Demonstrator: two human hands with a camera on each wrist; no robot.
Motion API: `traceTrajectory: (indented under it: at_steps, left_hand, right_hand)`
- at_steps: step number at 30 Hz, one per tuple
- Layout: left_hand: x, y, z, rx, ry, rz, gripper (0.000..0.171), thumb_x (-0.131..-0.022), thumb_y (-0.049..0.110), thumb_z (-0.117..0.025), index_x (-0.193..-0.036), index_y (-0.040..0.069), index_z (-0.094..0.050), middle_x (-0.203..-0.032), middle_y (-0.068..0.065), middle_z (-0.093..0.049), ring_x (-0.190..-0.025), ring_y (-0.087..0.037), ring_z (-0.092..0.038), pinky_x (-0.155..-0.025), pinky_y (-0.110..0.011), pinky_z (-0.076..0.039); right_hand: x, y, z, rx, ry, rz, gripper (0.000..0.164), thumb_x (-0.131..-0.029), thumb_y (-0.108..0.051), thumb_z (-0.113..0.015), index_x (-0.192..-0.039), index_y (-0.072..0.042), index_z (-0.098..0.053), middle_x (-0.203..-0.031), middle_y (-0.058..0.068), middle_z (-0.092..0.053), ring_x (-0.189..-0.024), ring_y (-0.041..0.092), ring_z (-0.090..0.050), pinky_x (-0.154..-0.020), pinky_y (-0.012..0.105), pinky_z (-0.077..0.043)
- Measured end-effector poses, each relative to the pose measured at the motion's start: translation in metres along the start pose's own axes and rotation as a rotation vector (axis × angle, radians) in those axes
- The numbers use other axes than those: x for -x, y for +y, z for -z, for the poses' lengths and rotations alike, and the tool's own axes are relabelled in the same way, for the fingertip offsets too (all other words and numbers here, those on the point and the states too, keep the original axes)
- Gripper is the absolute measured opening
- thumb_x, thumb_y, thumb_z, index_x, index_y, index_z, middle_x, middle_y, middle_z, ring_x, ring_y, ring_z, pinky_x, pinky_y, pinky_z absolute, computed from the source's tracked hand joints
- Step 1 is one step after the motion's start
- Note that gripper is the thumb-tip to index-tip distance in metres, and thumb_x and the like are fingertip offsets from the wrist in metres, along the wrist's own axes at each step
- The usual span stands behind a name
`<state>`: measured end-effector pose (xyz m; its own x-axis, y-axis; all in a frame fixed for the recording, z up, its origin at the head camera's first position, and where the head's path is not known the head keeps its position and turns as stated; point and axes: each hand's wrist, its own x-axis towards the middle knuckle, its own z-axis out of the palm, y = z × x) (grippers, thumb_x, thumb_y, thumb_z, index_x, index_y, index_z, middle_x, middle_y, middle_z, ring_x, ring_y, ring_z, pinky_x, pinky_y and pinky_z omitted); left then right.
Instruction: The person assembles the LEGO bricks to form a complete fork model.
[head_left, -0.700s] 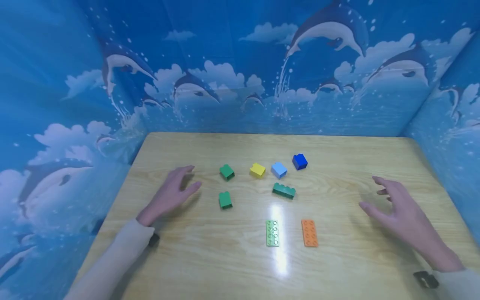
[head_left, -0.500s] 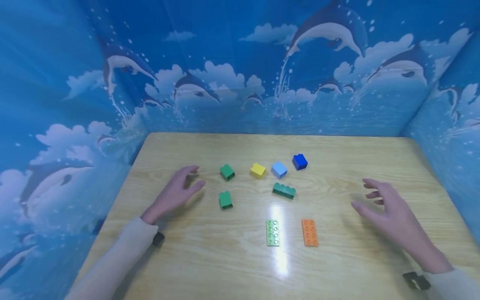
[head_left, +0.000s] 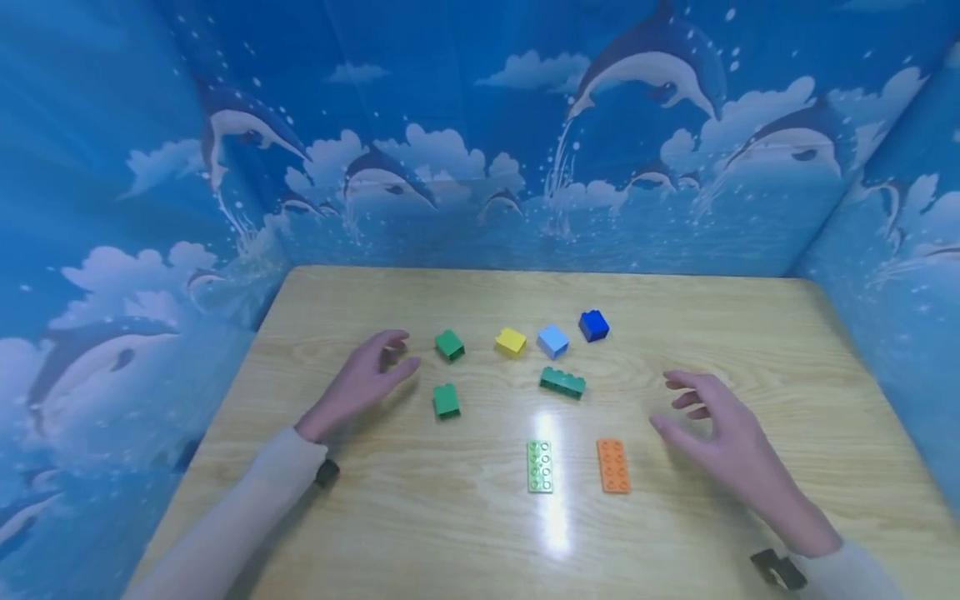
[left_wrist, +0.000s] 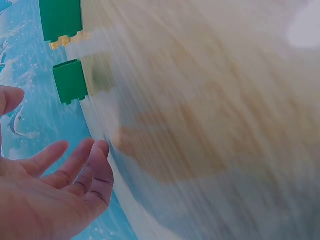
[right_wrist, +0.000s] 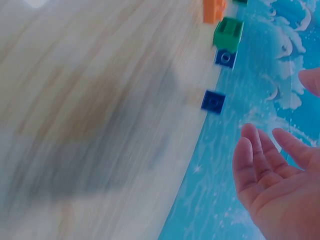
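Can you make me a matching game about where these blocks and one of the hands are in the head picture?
Things:
1. yellow block
2. orange plate
3. left hand
4. dark blue block

Places:
A. farthest back of all the blocks
B. to the left of every block
C. between a small green block and the light blue block
D. beside the pale green plate

Right pairs: 1-C, 2-D, 3-B, 4-A
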<state>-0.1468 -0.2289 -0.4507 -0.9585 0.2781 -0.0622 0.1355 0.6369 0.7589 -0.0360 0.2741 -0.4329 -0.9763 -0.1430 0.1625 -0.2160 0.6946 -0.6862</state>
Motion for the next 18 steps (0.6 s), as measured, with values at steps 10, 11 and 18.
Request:
traceTrajectory:
  at_steps: [10,11,18]
  left_hand:
    - [-0.01,0.009,-0.005,0.011,-0.014,0.022,0.069,-0.108,0.047,-0.069,-0.157,0.002,-0.051,-0.137,-0.02,-0.065,-0.123,-0.037,-0.064,-0.101,-0.058,-0.056]
    - [-0.012,0.01,-0.006,0.01,-0.016,0.028,0.07,-0.107,0.048,-0.069,-0.157,0.003,-0.051,-0.137,-0.019,-0.065,-0.123,-0.036,-0.064,-0.101,-0.057,-0.056]
    - [-0.023,0.01,-0.012,0.035,-0.046,0.058,0.071,-0.105,0.049,-0.073,-0.158,0.006,-0.052,-0.134,-0.016,-0.066,-0.121,-0.033,-0.063,-0.1,-0.054,-0.056]
  right_hand:
    - [-0.009,-0.039,-0.031,-0.063,-0.066,0.044,0.055,-0.1,-0.025,-0.083,-0.146,-0.006,-0.061,-0.13,0.009,-0.07,-0.106,0.018,-0.067,-0.086,0.039,-0.062]
    - [-0.011,-0.043,-0.035,-0.077,-0.083,0.04,0.055,-0.1,-0.026,-0.083,-0.146,-0.007,-0.061,-0.13,0.009,-0.07,-0.106,0.018,-0.067,-0.086,0.04,-0.063]
    - [-0.023,-0.067,-0.067,-0.167,-0.184,0.054,0.057,-0.101,-0.036,-0.082,-0.147,-0.01,-0.063,-0.128,0.005,-0.07,-0.103,0.017,-0.067,-0.087,0.044,-0.063]
